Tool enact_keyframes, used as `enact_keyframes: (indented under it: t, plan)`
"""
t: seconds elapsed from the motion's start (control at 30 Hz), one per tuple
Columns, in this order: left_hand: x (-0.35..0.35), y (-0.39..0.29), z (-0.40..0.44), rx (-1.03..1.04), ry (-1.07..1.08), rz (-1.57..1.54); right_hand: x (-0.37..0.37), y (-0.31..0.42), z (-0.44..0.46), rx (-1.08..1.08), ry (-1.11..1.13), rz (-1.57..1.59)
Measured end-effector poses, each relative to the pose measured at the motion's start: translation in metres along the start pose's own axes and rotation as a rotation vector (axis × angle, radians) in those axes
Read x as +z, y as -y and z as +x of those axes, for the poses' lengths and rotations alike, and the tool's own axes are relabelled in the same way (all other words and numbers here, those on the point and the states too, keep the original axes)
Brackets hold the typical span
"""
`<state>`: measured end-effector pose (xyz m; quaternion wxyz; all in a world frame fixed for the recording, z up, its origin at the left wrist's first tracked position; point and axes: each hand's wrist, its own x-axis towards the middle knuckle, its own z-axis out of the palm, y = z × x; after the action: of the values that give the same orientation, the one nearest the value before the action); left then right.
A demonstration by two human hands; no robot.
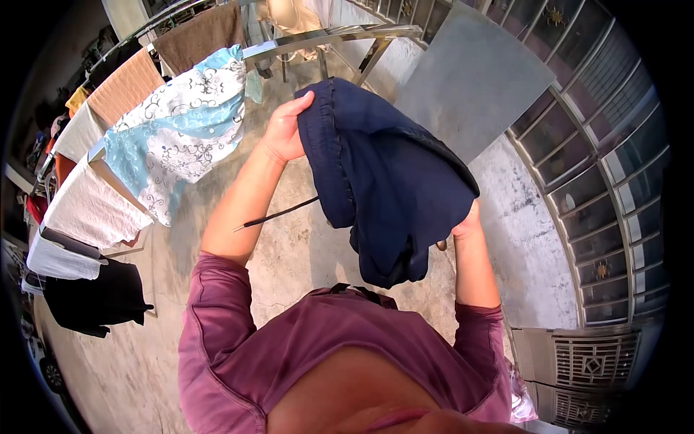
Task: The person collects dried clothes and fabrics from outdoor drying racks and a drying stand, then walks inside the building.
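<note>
Dark navy drawstring pants (405, 173) are held up in front of my chest, stretched between both hands. My left hand (288, 129) grips the gathered elastic waistband, thumb over its outer face and the other fingers mostly behind the cloth. From the waistband a black drawstring (278, 213) hangs out toward my left forearm. On the other side my right hand (468, 220) is closed on the lower right edge of the pants, with most of its fingers hidden by the fabric. The rest of the cloth sags in folds between my hands.
Along the left, a metal rail carries a blue and white patterned cloth (181, 130), a brown towel (201, 40), a white towel (90, 202) and a black garment (97, 293). A grey panel (473, 79) leans by the barred windows (600, 166) at right. Concrete floor (159, 275) lies below.
</note>
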<state>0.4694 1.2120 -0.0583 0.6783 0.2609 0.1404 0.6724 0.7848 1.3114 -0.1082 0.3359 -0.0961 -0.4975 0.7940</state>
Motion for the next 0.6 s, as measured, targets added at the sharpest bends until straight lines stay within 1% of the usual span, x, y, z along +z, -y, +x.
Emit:
enact_keyframes:
  t: [0.03,0.07,0.1,0.13,0.17,0.2,0.23,0.27,0.3,0.33,0.37,0.4,0.43,0.47,0.5,0.53,0.57,0.6]
  plan:
    - [0.002,-0.012,-0.004,0.039,0.000,0.014,-0.027,0.018,-0.008,-0.052,0.083,0.187]
    - [0.004,-0.020,-0.007,0.078,-0.002,0.027,-0.033,0.040,-0.021,-0.146,-0.098,0.220]
    - [0.006,-0.023,-0.007,0.078,-0.001,0.031,-0.073,0.052,-0.029,-0.169,-0.269,0.081]
    - [0.007,-0.024,-0.006,-0.014,0.023,0.093,-0.109,0.059,-0.037,-0.190,-0.443,-0.058]
    - [0.010,-0.025,-0.005,-0.106,0.048,0.154,-0.120,0.063,-0.041,-0.031,-0.611,-0.458]
    - [0.019,-0.019,0.000,-0.179,0.150,0.192,-0.126,0.066,-0.042,0.129,-0.764,-0.860]
    - [0.025,-0.007,0.005,-0.264,0.105,0.274,-0.140,0.051,-0.044,0.014,-0.718,-1.184]
    - [0.040,0.009,0.009,-0.328,0.059,0.392,-0.118,0.047,-0.040,-0.019,-0.695,-1.123]
    - [0.050,0.022,0.019,-0.497,0.178,0.466,-0.094,0.044,-0.033,-0.043,-0.602,-0.900]
    - [0.054,0.035,0.029,-0.656,0.272,0.608,-0.058,0.046,-0.026,-0.040,-0.484,-0.753]
    - [0.056,0.053,0.041,-0.741,0.431,0.688,-0.032,0.043,-0.019,-0.083,-0.315,-0.681]
    - [0.064,0.066,0.051,-0.870,0.474,0.757,-0.012,0.039,-0.010,-0.074,-0.133,-0.588]
    - [0.066,0.080,0.062,-0.942,0.507,0.793,0.010,0.033,-0.003,-0.055,-0.036,-0.497]
    - [0.065,0.088,0.073,-1.011,0.542,0.831,0.012,0.026,0.003,-0.060,-0.035,-0.502]
    - [0.066,0.089,0.084,-1.006,0.546,0.838,0.006,0.017,0.011,0.019,0.096,-0.596]
    - [0.066,0.089,0.096,-1.074,0.587,0.788,-0.004,0.010,0.020,0.100,0.226,-0.688]
    - [0.065,0.088,0.107,-1.141,0.628,0.736,-0.015,0.008,0.031,0.095,0.229,-0.695]
    - [0.061,0.083,0.118,-1.130,0.630,0.743,-0.028,0.007,0.043,0.138,0.087,-0.574]
